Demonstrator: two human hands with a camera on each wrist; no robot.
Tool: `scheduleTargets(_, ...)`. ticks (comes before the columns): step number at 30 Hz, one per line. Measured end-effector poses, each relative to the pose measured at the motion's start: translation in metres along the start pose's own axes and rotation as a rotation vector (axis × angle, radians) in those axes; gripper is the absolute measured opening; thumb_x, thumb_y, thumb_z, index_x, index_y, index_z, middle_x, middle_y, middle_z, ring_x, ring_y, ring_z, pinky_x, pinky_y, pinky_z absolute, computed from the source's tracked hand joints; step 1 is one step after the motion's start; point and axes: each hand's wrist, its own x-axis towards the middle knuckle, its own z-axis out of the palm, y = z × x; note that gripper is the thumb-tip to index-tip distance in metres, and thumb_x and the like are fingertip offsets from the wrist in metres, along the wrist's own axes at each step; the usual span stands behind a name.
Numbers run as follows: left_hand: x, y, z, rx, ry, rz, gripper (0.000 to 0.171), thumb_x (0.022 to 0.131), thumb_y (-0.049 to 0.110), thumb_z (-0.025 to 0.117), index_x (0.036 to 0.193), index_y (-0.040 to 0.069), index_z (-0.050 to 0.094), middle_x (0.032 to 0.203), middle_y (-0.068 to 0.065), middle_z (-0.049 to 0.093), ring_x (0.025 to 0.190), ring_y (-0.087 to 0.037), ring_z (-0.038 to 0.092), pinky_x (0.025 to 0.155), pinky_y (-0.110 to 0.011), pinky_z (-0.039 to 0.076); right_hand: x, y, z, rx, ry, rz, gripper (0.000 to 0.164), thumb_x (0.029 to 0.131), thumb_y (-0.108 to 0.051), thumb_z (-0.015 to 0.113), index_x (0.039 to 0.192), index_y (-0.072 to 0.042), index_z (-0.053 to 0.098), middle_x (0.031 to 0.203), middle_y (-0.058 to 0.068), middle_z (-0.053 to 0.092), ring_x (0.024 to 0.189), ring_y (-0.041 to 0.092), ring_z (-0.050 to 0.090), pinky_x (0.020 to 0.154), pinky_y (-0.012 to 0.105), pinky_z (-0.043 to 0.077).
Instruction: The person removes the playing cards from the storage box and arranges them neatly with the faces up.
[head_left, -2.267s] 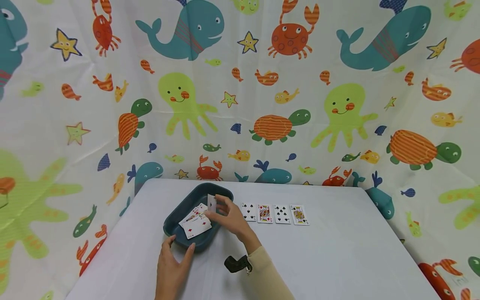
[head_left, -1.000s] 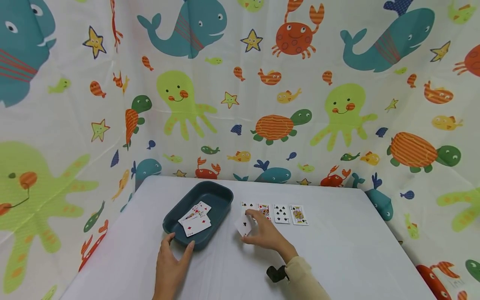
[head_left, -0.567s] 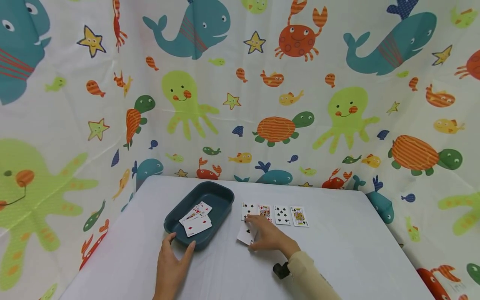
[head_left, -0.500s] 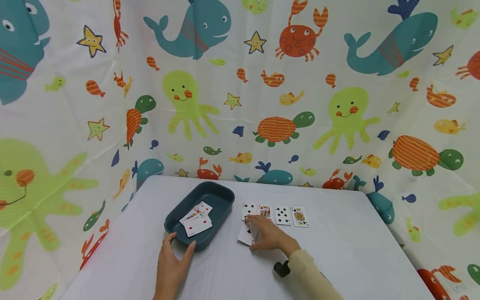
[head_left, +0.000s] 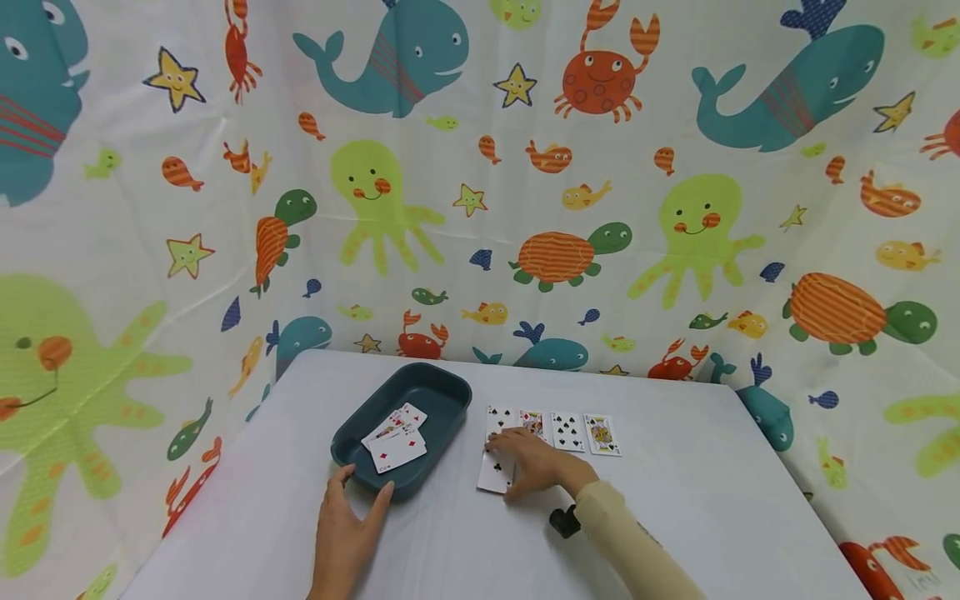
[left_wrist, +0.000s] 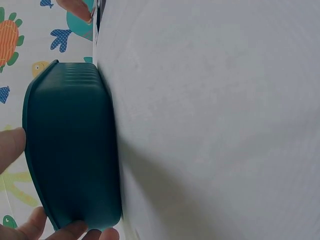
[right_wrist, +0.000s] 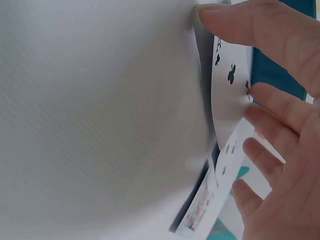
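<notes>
My left hand (head_left: 343,533) holds the near end of a dark teal plastic tray (head_left: 435,393), thumb and fingers spread around its rim; in the left wrist view, fingertips press the tray's (left_wrist: 75,145) side. Inside lie several overlapping playing cards, a diamond card (head_left: 397,451) on top. My right hand (head_left: 542,468) holds a playing card with black clubs (head_left: 493,477) low on the table, between thumb and fingers at its opposite ends. That clubs card (right_wrist: 230,95) lies just below a black number card (head_left: 499,417), seeming to overlap its lower part.
To the right, in the same row, lie a red face card (head_left: 532,421), a spade card (head_left: 567,432) and another face card (head_left: 602,434), all face up. A white cloth covers the table (head_left: 697,500). A printed sea-animal curtain (head_left: 465,250) hangs behind and at the sides.
My right hand has carried the clubs card from the tray to the table below the leftmost row card, then straightened it. My left hand has stayed at the tray.
</notes>
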Motion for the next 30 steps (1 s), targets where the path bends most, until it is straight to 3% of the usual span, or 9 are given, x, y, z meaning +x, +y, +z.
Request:
scheduleTargets(17, -0.0004, 0.0011, 0.0012, 0.011, -0.008, -0.008, 0.080, 0.093, 0.037, 0.075, 0.146, -0.007, 0.035, 0.149, -0.037, 0.040, 0.138, -0.052, 0.040, 0.114, -0.067, 0.031, -0.0022, -0.0023, -0.0073, 0.074, -0.064, 0.026, 0.078, 0.078, -0.026, 0.088, 0.148, -0.019, 0.053, 0.159, 0.000, 0.044, 0.150, 0.031, 0.030, 0.120, 0.056, 0.032)
scheduleTargets(30, -0.0024, 0.0023, -0.0013, 0.008, -0.022, -0.011, 0.081, 0.094, 0.039, 0.074, 0.148, -0.006, 0.034, 0.149, -0.037, 0.040, 0.139, -0.052, 0.039, 0.114, -0.066, 0.032, -0.0073, -0.0015, -0.0029, 0.093, -0.013, -0.011, 0.080, 0.076, -0.023, 0.089, 0.146, -0.014, 0.054, 0.155, 0.002, 0.049, 0.146, 0.030, 0.037, 0.118, 0.054, 0.036)
